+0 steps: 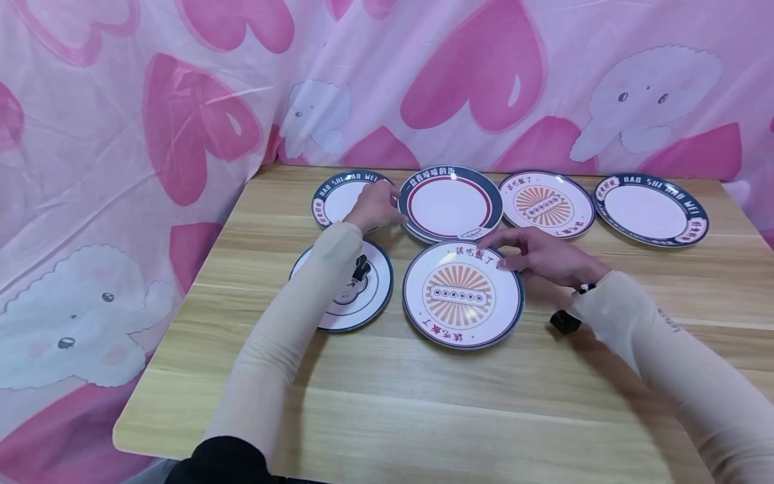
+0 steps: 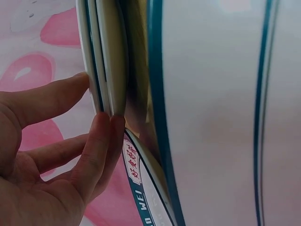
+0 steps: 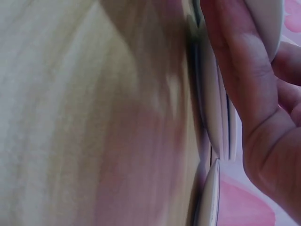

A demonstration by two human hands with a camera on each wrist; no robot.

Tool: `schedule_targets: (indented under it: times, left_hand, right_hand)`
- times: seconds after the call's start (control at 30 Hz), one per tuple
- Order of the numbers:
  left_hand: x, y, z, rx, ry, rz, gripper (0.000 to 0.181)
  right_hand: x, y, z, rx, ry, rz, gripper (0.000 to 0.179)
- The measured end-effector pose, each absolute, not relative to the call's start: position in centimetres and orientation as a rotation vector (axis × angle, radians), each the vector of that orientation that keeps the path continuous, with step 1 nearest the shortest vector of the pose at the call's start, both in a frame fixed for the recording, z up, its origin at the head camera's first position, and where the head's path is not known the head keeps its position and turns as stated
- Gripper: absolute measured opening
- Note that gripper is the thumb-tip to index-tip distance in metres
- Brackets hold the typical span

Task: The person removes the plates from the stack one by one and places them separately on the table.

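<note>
My left hand is at the left edge of a stack of plates at the back middle, whose top plate has a dark blue rim and red ring. In the left wrist view, the thumb lies at the stack's rim and the fingertips meet its edge. My right hand grips a white plate with an orange sunburst by its far right rim. In the right wrist view, fingers lie under this plate. It is held in front of the stack, slightly overlapping it.
Left of the stack lies a blue-rimmed lettered plate. A plate with a dark central drawing sits nearer, partly behind the left forearm. To the right lie another sunburst plate and another lettered plate. A pink heart-patterned curtain borders the wooden table.
</note>
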State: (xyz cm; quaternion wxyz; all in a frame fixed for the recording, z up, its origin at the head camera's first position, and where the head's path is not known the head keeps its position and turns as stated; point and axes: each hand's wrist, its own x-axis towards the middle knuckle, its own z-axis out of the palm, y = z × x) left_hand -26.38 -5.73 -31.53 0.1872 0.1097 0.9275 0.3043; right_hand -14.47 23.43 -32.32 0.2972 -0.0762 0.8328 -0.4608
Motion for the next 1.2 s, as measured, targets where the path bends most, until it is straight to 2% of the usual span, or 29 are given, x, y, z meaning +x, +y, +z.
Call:
schedule_targets:
  times: [0.57, 0.93, 1.2]
  left_hand:
    - [-26.5, -5.3, -31.4, 0.288, 2.648, 0.803, 0.055]
    - [-26.5, -5.4, -31.8, 0.294, 2.663, 0.808, 0.051]
    - [-26.4, -5.3, -31.9, 0.282, 2.658, 0.819, 0.049]
  right_hand:
    - [-14.4, 22.5, -32.8, -0.256, 2.285, -1.148, 0.040]
    - [-14.5, 21.2, -32.6, -0.438, 2.409, -0.913, 0.047]
    - [-14.2, 20.3, -32.6, -0.432, 2.531, -0.809, 0.035]
